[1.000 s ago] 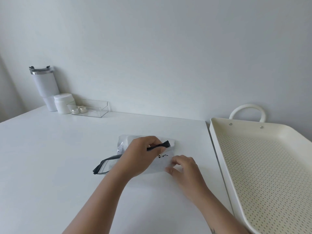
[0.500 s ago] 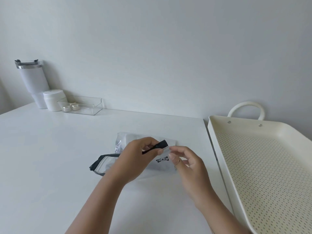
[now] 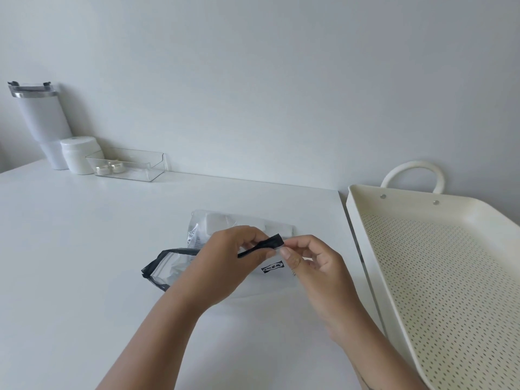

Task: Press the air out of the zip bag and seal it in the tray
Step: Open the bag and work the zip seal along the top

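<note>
A clear zip bag [image 3: 168,270] with a dark zip strip lies on the white table [image 3: 84,249], left of the cream perforated tray [image 3: 422,277]. The bag holds a white packet, partly visible behind my hands. My left hand [image 3: 225,260] pinches the dark strip near its right end and lifts it off the table. My right hand [image 3: 315,266] meets it from the right, thumb and forefinger closed on the strip's tip. The bag's left corner rests on the table and its mouth looks parted there. The tray has nothing in it.
A white tumbler [image 3: 42,122], a white jar [image 3: 80,154] and a clear plastic box [image 3: 129,164] with two small round items stand at the back left by the wall. The tray's loop handle [image 3: 412,173] points toward the wall.
My right hand rose from the bag's lower edge to the strip's right end and pinched it. My left hand kept its hold and lifted the strip slightly. The view shifted a little.
</note>
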A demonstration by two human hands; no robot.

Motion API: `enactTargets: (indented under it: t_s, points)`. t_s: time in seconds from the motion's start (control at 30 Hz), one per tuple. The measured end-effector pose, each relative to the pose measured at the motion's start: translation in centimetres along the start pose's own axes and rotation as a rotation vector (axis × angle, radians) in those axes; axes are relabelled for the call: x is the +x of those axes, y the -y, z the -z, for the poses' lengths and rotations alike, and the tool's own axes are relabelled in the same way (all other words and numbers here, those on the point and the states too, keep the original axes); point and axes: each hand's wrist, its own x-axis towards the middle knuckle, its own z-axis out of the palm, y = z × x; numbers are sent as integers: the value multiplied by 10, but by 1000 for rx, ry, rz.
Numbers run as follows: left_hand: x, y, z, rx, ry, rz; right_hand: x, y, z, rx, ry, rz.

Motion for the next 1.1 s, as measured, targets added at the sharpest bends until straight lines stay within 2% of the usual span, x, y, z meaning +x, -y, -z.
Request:
enactTargets:
  t_s: [0.23, 0.47, 0.77, 1.0, 1.1]
  points:
    - [0, 2, -3, 34, 2, -3, 2, -3, -2, -33, -14, 6]
    - [-1, -1, -9, 88, -44, -82, 1, -6, -3, -87, -36, 39]
    - [-1, 4, 2, 148, -1, -4, -1, -5, -2, -122, -73, 110]
    - [-1, -1, -2, 188, -71, -112, -1, -3, -1, -86, -17, 103]
    - [0, -2, -2, 174, -95, -94, -1, -2, -1, -97, -44, 114]
